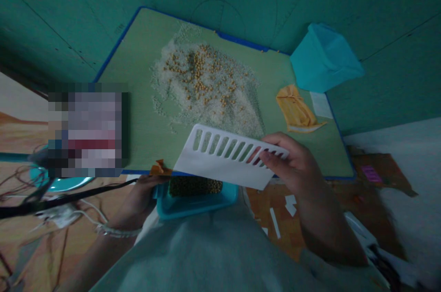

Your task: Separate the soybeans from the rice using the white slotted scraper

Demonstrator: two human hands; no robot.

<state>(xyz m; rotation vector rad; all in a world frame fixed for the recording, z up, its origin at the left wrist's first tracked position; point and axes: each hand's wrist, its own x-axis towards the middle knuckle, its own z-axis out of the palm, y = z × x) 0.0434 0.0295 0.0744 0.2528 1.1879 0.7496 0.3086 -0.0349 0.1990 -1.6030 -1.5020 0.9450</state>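
**Slotted Sieve Card Held at the Near Edge of the Board**

1. Slotted white card (pixel 223 156): held tilted over the near edge of the green board (pixel 138 99), slots uppermost, clear of the grain.
2. Right hand (pixel 292 163): closed in a pinch on the card's right end, with fingertips showing through the last slots.
3. Left hand (pixel 138 198): just below the board's near edge, fingers curled around the left end of the teal tray (pixel 193 209). The grip is partly hidden, so its firmness cannot be told.
4. Tray: just below the board's near edge, under the card, holding dark-looking grains (pixel 195 186).
5. Mixed pile (pixel 206 85): white grains with yellow beans, spread across the board's middle.
6. Near the board's right edge: a yellow wrapper (pixel 296 108). A teal bag (pixel 324 58) stands at the far right corner.
7. On the near edge: an orange scrap (pixel 159 168).

**Caution**

- The card is gripped at one end only; a sweep may flex or twist it and scatter grain off the board.
- The tray rests in one hand; any gap to the board edge would probably drop beans to the floor.
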